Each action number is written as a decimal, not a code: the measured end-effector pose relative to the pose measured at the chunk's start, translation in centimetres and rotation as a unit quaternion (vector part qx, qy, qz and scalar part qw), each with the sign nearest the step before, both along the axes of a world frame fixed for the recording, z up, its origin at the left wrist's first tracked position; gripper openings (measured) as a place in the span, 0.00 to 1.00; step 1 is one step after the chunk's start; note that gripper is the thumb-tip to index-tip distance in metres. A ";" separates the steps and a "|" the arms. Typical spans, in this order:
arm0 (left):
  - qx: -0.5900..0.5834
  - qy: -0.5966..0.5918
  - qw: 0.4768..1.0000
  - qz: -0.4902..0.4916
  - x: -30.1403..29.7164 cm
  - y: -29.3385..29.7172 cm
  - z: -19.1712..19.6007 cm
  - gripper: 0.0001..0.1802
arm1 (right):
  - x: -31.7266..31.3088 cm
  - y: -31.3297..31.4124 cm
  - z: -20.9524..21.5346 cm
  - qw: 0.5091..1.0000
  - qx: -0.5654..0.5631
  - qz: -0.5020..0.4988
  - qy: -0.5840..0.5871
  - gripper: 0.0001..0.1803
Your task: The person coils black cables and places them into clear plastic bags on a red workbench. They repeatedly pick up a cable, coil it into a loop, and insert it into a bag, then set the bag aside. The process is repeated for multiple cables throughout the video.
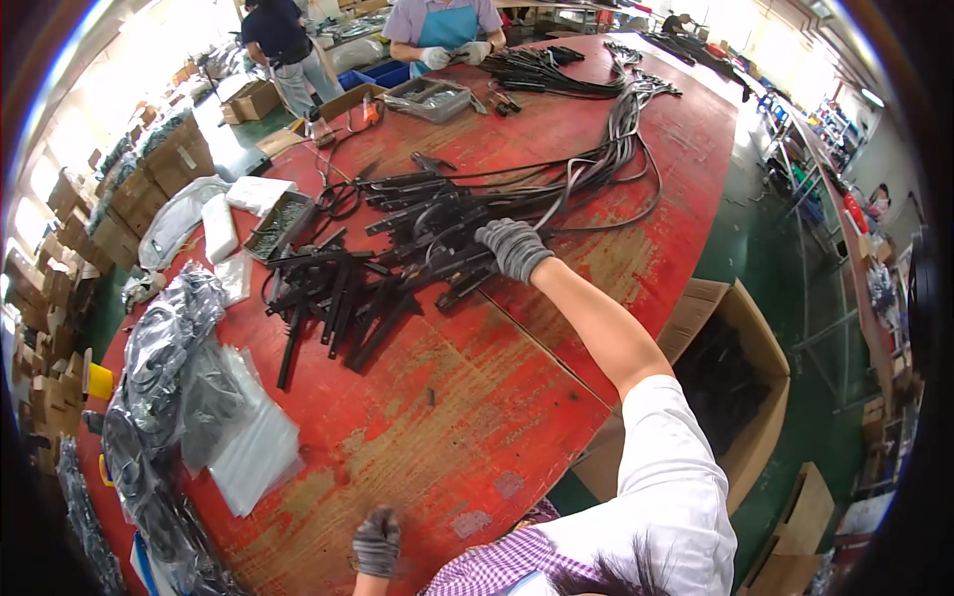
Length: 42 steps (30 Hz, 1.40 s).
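Observation:
My right hand, in a grey knit glove, reaches far out over the red table and rests on a heap of black flat bars with attached cables. Its fingers curl down onto the bars near the heap's right end; whether they grip one is unclear. My left hand, also gloved, lies on the table's near edge with the fingers bent and nothing in it. More black bars lie spread to the left of the heap.
Clear plastic bags with black parts pile at the table's left. An open cardboard box stands on the green floor at right. Across the table a person in a blue apron handles black cables. A parts tray sits nearby.

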<state>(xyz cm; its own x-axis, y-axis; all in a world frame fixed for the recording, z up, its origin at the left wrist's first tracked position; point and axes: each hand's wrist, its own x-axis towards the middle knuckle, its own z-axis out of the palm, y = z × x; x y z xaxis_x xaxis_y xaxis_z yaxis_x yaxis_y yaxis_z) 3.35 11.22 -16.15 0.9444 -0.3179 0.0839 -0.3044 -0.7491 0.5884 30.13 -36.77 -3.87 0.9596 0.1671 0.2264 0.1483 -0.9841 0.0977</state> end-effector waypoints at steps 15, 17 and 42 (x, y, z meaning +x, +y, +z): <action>-0.144 -0.043 0.984 -0.093 12.7 -12.4 17.9 0.16 | -17.7 25.7 -0.4 0.743 0.542 0.394 0.007 0.09; -0.290 0.099 0.947 -0.094 13.0 -11.3 6.2 0.14 | -22.3 29.5 -4.9 0.725 0.526 0.436 0.088 0.06; -0.619 0.115 0.757 0.177 -5.6 24.7 18.1 0.07 | -20.3 22.7 1.8 0.888 -0.011 0.460 0.009 0.18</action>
